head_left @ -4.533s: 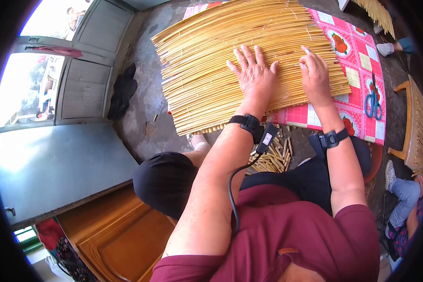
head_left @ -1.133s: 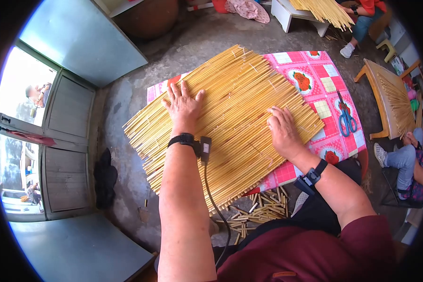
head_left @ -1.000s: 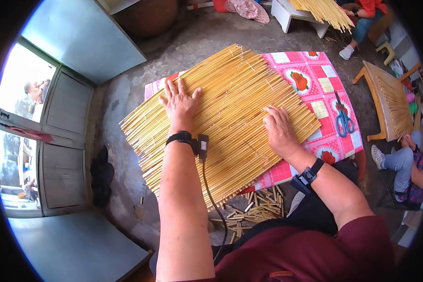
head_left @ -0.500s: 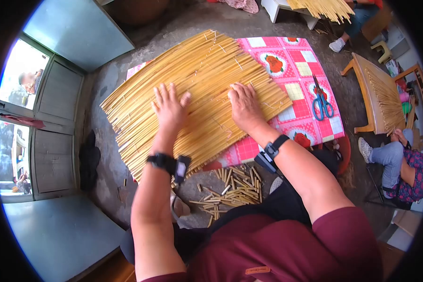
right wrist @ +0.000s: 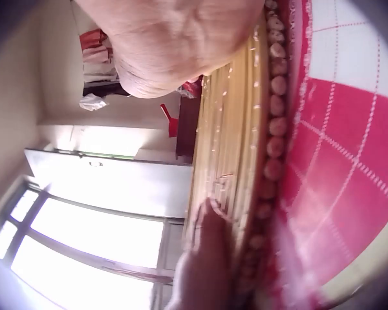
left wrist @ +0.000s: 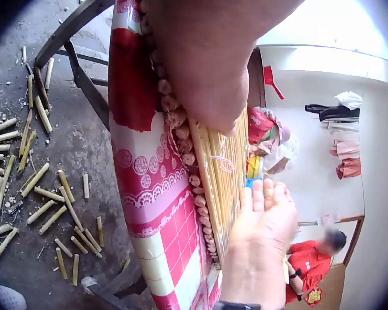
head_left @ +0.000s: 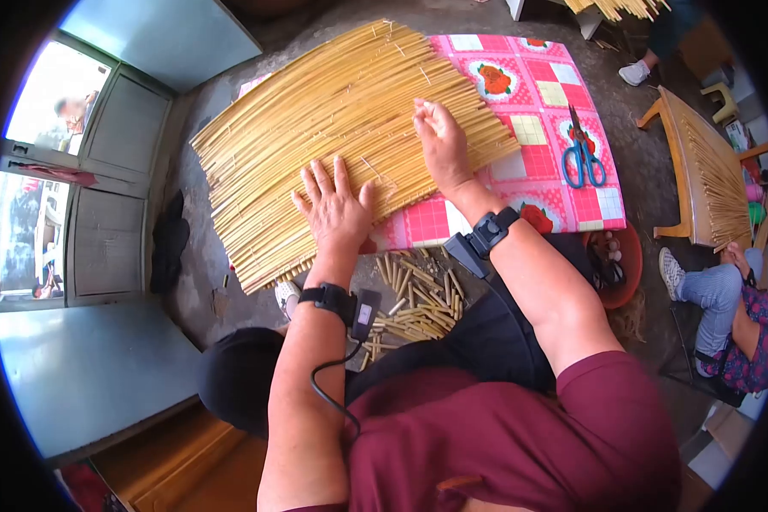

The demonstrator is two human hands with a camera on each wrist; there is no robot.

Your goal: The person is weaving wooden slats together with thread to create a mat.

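A mat of yellow reed stalks (head_left: 316,102), bound with pale thread, lies over a pink checked tablecloth (head_left: 533,162). My left hand (head_left: 337,213) rests palm down on it by the near edge, fingers spread and straight. To its right, my right hand (head_left: 444,149) is over the mat's right end, turned on its side with fingers loosely bent and nothing visible in them. The left wrist view shows the right hand (left wrist: 265,216) beyond the left one, close over the stalks (left wrist: 223,174). Round cut stalk ends (right wrist: 276,129) line the mat's near edge in the right wrist view.
Blue-handled scissors (head_left: 583,162) lie on the cloth at right. Cut stalk pieces (head_left: 418,299) are scattered on the floor below the table. A red basin (head_left: 627,277) stands by my right knee. A wooden table with reeds (head_left: 691,171) and a seated person (head_left: 730,324) are farther right.
My left hand has slid from the middle of the mat to its near edge. My right hand has turned from palm down onto its side. The head view has shifted as well.
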